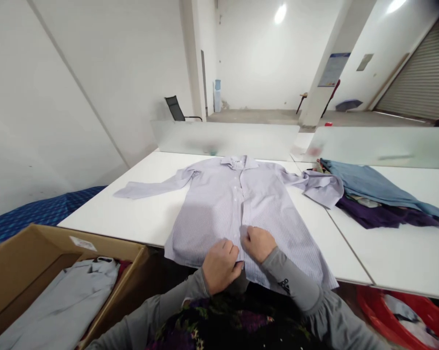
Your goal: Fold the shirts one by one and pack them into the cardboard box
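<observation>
A pale lilac striped shirt [212,209] lies spread front side up on the white table, its collar toward the far edge and its hem hanging over the near edge. One sleeve stretches out to the left; the other is bent at the right. My left hand [221,265] is closed on the shirt's front edge near the hem. Just to its right and a little higher, my right hand [259,243] pinches the opposite front edge. Between the two hands the placket shows a narrow gap, while buttons run up toward the collar.
At the right, a pile of folded clothes [379,189], blue over purple, lies beside the shirt's cuff. A cardboard box [139,255] with grey clothing stands at the lower left. A red basin [368,306] holds cloth at the lower right. Frosted partitions [234,138] line the white table's [95,218] far edge.
</observation>
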`<state>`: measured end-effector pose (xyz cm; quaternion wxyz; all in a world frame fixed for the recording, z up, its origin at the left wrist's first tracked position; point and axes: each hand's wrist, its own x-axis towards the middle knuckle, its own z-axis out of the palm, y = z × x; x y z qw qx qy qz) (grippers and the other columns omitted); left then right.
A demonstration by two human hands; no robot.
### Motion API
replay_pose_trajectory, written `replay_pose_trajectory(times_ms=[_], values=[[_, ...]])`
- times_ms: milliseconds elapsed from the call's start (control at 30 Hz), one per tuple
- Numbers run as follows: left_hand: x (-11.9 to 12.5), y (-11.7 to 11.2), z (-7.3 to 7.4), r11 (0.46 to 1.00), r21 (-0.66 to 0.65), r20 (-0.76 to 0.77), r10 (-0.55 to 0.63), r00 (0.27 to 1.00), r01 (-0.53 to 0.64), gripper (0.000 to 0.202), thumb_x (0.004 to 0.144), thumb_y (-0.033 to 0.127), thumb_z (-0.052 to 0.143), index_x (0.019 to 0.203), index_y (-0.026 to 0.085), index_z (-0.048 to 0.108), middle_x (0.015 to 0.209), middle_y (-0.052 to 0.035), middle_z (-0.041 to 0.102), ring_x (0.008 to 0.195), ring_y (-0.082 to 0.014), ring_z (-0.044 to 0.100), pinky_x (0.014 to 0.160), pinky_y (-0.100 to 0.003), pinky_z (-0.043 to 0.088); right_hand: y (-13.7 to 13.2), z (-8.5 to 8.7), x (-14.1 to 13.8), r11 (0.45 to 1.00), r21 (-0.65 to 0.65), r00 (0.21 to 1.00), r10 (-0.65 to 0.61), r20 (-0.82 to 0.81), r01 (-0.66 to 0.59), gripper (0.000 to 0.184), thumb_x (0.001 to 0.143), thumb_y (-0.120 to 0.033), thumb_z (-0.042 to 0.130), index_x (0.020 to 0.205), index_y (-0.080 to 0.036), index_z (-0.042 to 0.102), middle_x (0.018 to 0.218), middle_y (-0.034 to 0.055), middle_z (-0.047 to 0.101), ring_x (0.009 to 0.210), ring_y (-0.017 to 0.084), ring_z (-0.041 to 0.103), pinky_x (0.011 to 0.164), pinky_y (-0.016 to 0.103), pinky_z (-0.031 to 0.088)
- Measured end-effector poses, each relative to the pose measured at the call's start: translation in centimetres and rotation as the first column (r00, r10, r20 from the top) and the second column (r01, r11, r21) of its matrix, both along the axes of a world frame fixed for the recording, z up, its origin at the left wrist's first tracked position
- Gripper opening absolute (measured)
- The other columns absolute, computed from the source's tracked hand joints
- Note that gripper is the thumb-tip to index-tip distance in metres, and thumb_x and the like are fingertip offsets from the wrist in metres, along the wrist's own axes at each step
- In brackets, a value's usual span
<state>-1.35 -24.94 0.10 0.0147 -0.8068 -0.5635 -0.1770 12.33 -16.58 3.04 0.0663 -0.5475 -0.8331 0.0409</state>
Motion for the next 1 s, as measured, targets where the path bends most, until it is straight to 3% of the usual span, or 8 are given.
replay_pose_trajectory(times_ms=[200, 400, 600, 700, 800, 867, 933, 1000], values=[[-1.0, 0.2, 0.0, 0.995, -0.069, -0.004, -0.078, 0.997, 0.077, 0.010, 0.087, 0.013, 0.045, 0.083, 0.020, 0.051, 0.088, -0.0076, 0.055, 0.082, -0.0225, 0.052, 0.067, -0.035, 0.042, 1.8, 1.2, 1.1, 0.995, -0.083, 0.997, 0.047, -0.065, -0.053, 0.019, 0.078, -0.017, 0.051, 0.061, -0.017, 0.057, 0.069, 0.0075, 0.068, 0.071, 0.018, 0.062, 0.062, 0.026, 0.038], [-1.4, 0.9, -0.3, 0.989, -0.104, 0.055, -0.103, 0.993, 0.108, 0.011, 0.089, 0.011, 0.043, 0.084, 0.019, 0.049, 0.091, -0.0080, 0.055, 0.084, -0.0220, 0.051, 0.071, -0.035, 0.042, 3.4, 2.8, 2.1, 0.868, -0.458, 0.837, -0.101, -0.538, -0.190, 0.021, 0.080, -0.024, 0.046, 0.060, -0.020, 0.047, 0.044, -0.0044, 0.050, 0.040, 0.010, 0.049, 0.044, 0.022, 0.035], [-2.2, 0.5, 1.1, 0.974, -0.120, 0.108, -0.180, 0.978, 0.193, 0.009, 0.091, 0.016, 0.043, 0.084, 0.019, 0.047, 0.088, -0.0041, 0.055, 0.082, -0.0181, 0.053, 0.070, -0.030, 0.042, 3.3, 1.0, 1.1, 0.879, -0.362, 0.804, 0.040, -0.593, -0.310, 0.020, 0.078, -0.023, 0.050, 0.059, -0.019, 0.048, 0.043, -0.0065, 0.047, 0.040, 0.007, 0.046, 0.047, 0.020, 0.038], [-2.0, 0.8, 2.9, 0.933, -0.058, -0.023, -0.356, 0.934, 0.354, 0.005, 0.090, 0.020, 0.049, 0.085, 0.019, 0.048, 0.087, -0.0036, 0.056, 0.080, -0.0175, 0.053, 0.068, -0.030, 0.041, 4.0, 0.3, 1.1, 0.776, -0.528, 0.825, -0.018, -0.565, -0.345, 0.015, 0.080, -0.024, 0.049, 0.066, -0.019, 0.052, 0.050, -0.0052, 0.052, 0.042, 0.009, 0.052, 0.043, 0.019, 0.039], [-0.9, 2.5, 3.7, 0.802, 0.015, -0.199, -0.582, 0.788, 0.597, 0.009, 0.089, 0.027, 0.052, 0.088, 0.018, 0.051, 0.087, -0.0044, 0.056, 0.078, -0.0181, 0.053, 0.068, -0.032, 0.040, 6.6, 1.4, 1.5, 0.668, -0.660, 0.862, -0.055, -0.505, -0.344, 0.010, 0.078, -0.024, 0.051, 0.076, -0.018, 0.058, 0.056, -0.0035, 0.057, 0.044, 0.011, 0.056, 0.041, 0.020, 0.040], [0.0, 4.4, 3.4, 0.736, 0.048, -0.253, -0.645, 0.721, 0.675, 0.013, 0.090, 0.030, 0.051, 0.088, 0.017, 0.053, 0.084, -0.0040, 0.056, 0.074, -0.0170, 0.053, 0.066, -0.031, 0.040, 9.4, 2.8, 1.7, 0.758, -0.585, 0.877, -0.038, -0.479, -0.287, 0.010, 0.078, -0.023, 0.052, 0.074, -0.017, 0.059, 0.054, -0.0033, 0.058, 0.045, 0.011, 0.057, 0.042, 0.020, 0.041], [0.5, 6.4, 2.5, 0.736, 0.075, -0.274, -0.634, 0.723, 0.673, 0.016, 0.092, 0.032, 0.048, 0.086, 0.018, 0.053, 0.081, -0.0033, 0.056, 0.069, -0.0157, 0.053, 0.060, -0.031, 0.038, 12.8, 4.0, 1.6, 0.884, -0.435, 0.885, -0.057, -0.463, -0.171, 0.009, 0.077, -0.020, 0.053, 0.070, -0.018, 0.059, 0.055, -0.0034, 0.059, 0.048, 0.010, 0.058, 0.046, 0.019, 0.042], [0.7, 8.0, 1.3, 0.762, 0.086, -0.262, -0.604, 0.752, 0.642, 0.020, 0.092, 0.034, 0.046, 0.083, 0.018, 0.054, 0.079, -0.0023, 0.056, 0.066, -0.0147, 0.052, 0.057, -0.030, 0.038, 16.2, 4.6, 1.1, 0.941, -0.334, 0.890, -0.106, -0.444, -0.054, 0.010, 0.077, -0.018, 0.053, 0.068, -0.018, 0.057, 0.057, -0.0030, 0.060, 0.051, 0.010, 0.061, 0.049, 0.017, 0.043]])
